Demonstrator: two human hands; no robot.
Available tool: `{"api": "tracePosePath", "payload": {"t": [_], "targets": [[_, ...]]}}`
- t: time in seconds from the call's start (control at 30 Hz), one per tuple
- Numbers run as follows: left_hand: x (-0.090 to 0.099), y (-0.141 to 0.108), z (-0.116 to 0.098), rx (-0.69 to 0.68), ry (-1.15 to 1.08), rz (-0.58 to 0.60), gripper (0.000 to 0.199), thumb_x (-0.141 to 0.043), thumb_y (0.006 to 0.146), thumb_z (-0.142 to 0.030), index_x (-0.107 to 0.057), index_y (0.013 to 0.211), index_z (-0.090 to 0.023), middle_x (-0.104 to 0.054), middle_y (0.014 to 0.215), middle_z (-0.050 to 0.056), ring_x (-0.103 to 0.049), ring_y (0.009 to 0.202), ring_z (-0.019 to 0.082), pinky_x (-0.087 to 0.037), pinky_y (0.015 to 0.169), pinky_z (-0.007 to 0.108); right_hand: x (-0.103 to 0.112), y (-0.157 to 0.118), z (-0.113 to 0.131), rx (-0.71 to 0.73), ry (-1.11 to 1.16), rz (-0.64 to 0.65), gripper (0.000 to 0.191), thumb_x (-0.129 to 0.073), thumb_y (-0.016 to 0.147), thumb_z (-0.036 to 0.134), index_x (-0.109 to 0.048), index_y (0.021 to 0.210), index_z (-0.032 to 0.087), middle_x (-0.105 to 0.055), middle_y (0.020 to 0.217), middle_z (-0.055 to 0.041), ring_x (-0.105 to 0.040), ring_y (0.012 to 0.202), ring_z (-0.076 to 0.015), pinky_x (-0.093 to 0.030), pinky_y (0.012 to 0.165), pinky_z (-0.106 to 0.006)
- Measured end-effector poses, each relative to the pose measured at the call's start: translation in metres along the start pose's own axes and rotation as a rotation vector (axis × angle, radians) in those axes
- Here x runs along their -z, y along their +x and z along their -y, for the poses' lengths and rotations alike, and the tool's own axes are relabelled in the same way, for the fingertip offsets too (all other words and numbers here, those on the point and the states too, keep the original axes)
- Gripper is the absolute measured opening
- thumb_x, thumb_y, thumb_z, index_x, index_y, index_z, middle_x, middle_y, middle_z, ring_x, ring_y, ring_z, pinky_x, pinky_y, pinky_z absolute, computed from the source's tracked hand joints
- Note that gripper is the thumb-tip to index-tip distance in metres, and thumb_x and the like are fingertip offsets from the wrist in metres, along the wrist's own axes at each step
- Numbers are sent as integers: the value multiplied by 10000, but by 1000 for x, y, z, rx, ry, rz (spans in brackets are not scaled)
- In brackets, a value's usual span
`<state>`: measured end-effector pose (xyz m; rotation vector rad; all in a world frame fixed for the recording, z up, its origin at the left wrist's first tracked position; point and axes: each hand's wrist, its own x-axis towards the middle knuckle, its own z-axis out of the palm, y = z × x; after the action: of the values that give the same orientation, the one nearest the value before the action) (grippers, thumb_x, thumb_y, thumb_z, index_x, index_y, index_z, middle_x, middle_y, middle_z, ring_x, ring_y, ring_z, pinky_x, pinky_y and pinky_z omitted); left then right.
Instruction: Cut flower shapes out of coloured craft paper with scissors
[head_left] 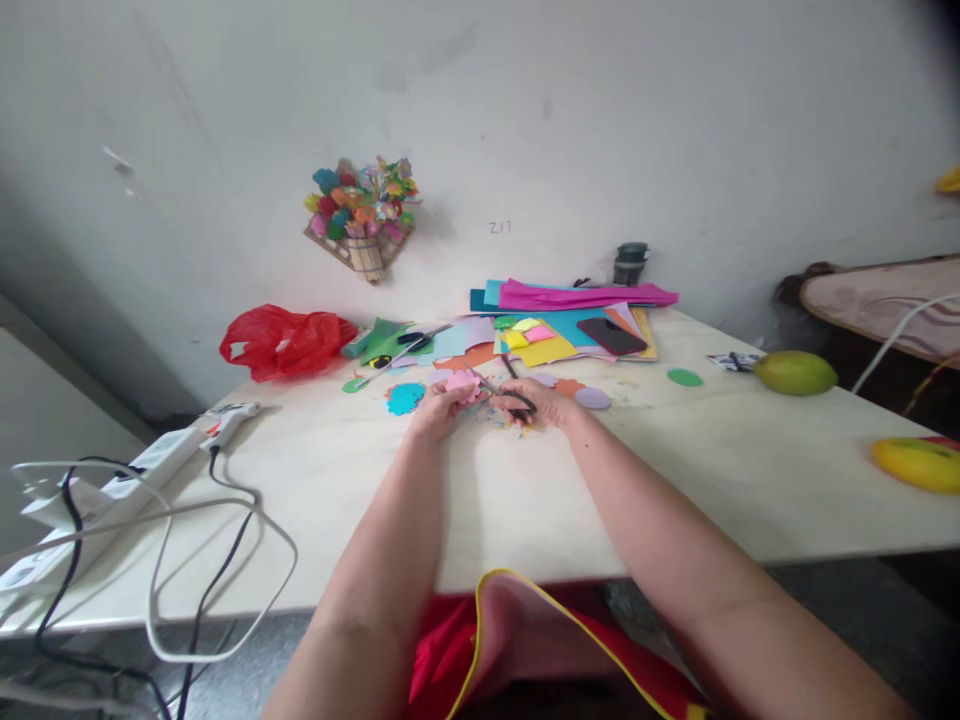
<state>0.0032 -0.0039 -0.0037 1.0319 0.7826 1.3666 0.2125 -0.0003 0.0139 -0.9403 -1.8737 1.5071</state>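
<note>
A pink paper flower [466, 384] with a scalloped edge is pinched in the fingers of my left hand [441, 408]. My right hand [546, 400] is wrapped round the black handles of a pair of scissors [519, 404]. The scissor blades point left and reach the edge of the pink paper; whether they touch it I cannot tell. A blue scalloped paper piece [406, 398] lies left of my left hand. Just past my right hand lie an orange paper piece [570, 388] and a lilac paper oval [592, 398]. Small paper scraps are scattered under both hands.
Coloured sheets, a phone [612, 336] and a magenta roll [585, 295] lie at the back. A red plastic bag [285, 340] sits back left. Power strips [154, 465] with loose cables run along the left edge. A green mango [795, 372] and yellow fruit [916, 464] rest at right.
</note>
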Motion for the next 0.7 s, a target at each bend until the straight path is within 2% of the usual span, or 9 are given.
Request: {"api": "tracePosePath", "payload": {"t": [0.4,0.7], "targets": [[1,1,1,8,-6,7,317,-918,545,-186,-741,790,-90,-743,764,81,-711,711,185,-576,782,317,-2,-2,5,10,-63,-20,295,-711,856,391,-570,731,164,-608,509,26,-501,360,-59,-286,300,-145],[-1,0,0,14,-13,-1,311,-911,541,-176,-743,785,-79,-735,753,80,-705,712,174,-575,776,300,-1,1,1,-6,-29,-16,278,-687,865,392,-576,740,170,-602,500,25,-486,351,-63,-274,296,-152]]}}
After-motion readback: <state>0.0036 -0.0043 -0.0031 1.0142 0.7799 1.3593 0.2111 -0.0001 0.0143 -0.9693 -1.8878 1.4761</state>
